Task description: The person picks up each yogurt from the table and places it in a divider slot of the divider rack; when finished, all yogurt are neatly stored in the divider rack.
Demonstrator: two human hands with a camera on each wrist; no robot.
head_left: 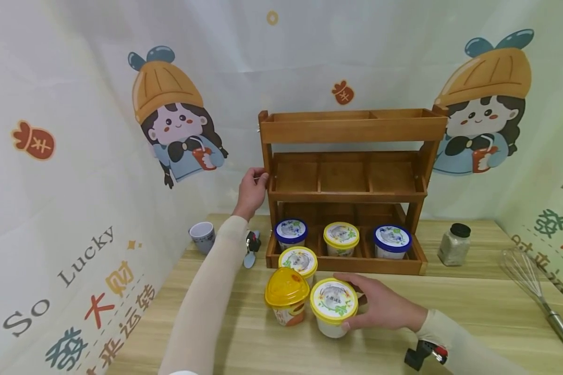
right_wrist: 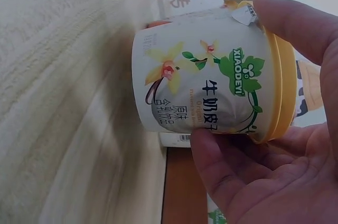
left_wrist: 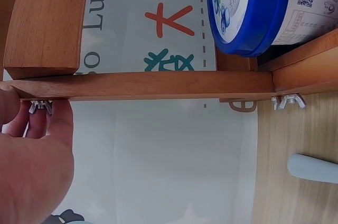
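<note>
My left hand (head_left: pixel 252 191) grips the left upright of a brown wooden rack (head_left: pixel 347 198), halfway up. In the left wrist view its thumb and fingers lie on either side of the post (left_wrist: pixel 169 85), beside a wing nut (left_wrist: pixel 40 106). My right hand (head_left: pixel 380 304) holds a white milk-drink tub with a yellow lid (head_left: pixel 334 299) between thumb and fingers, in front of the rack. Left of that tub stands an orange-lidded cup (head_left: pixel 287 295), and behind the cup another yellow-lidded tub (head_left: pixel 299 260).
The rack's bottom tier holds a blue-lidded tub (head_left: pixel 291 232), a yellow-lidded tub (head_left: pixel 341 238) and another blue-lidded tub (head_left: pixel 392 241). A patterned cup (head_left: pixel 202 237) and a grey-blue utensil (head_left: pixel 249 259) lie left. Rightward stand a black-capped jar (head_left: pixel 455 245) and a whisk (head_left: pixel 539 297).
</note>
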